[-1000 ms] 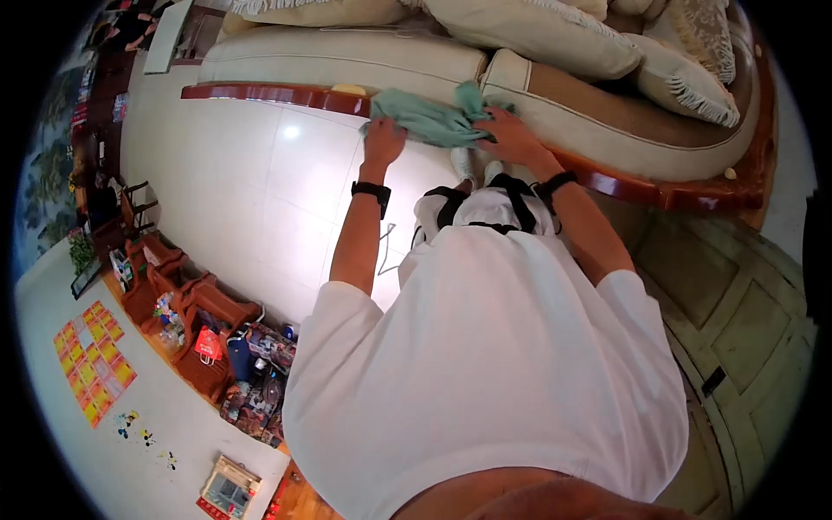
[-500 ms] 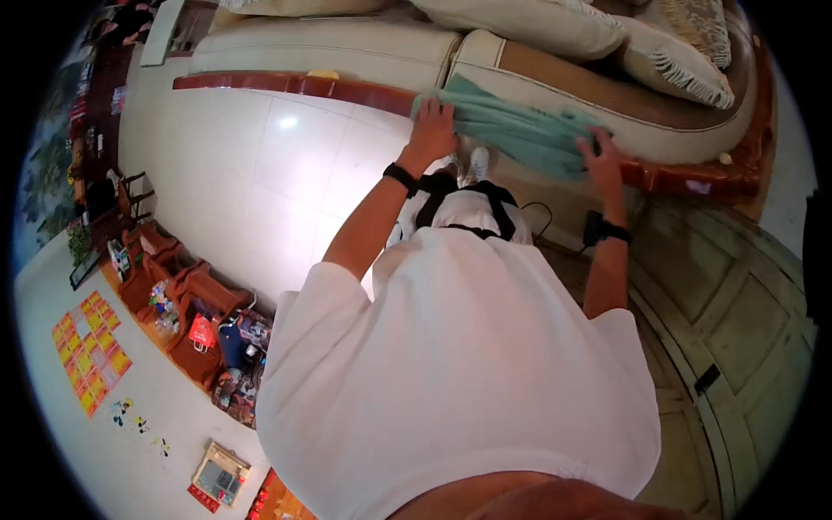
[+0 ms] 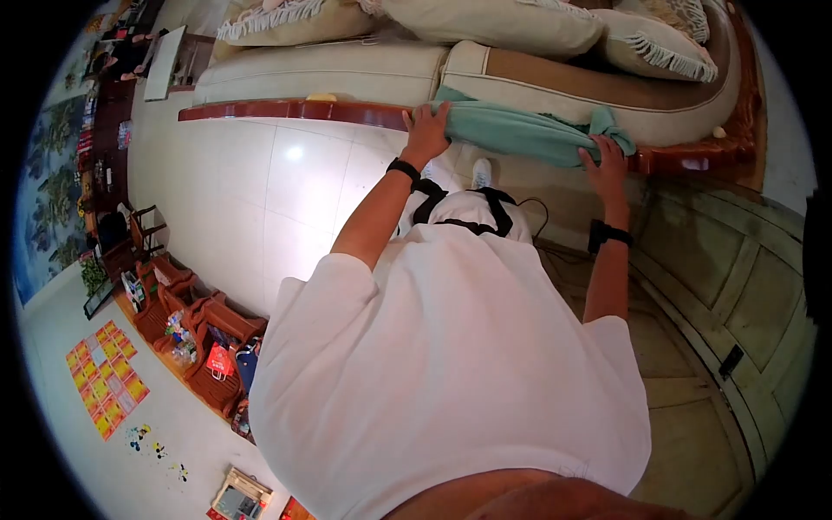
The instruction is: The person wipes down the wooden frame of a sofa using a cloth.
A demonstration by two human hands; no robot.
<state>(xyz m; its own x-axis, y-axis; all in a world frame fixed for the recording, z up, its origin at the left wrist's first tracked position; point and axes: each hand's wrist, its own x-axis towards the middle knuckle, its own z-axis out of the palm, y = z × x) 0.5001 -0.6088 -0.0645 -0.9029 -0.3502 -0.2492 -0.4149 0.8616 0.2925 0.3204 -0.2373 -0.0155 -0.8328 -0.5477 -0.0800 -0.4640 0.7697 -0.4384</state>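
A green cloth (image 3: 520, 133) is stretched lengthwise along the red wooden front rail (image 3: 347, 112) of the sofa. My left hand (image 3: 426, 134) grips its left end, fingers curled over the top edge of the rail. At the other end, my right hand (image 3: 607, 166) holds the cloth with bent fingers. Just past those fingers, a bunched corner of the cloth sticks up against the beige seat cushion (image 3: 598, 91). Both wrists wear black bands, and the underside of the cloth is hidden.
Fringed pillows (image 3: 659, 48) rest on the sofa. A small yellowish object (image 3: 321, 97) lies on the rail to the left. Green panelled doors (image 3: 737, 269) stand at the right. Wooden chairs (image 3: 212, 329) with bags line the left side, beyond the tiled floor (image 3: 234, 191).
The cloth has gone from loosely spread to a tighter strip along the rail, its right end now bunched upward. My right hand has closed on it and shifted slightly right; the view has tilted a little.
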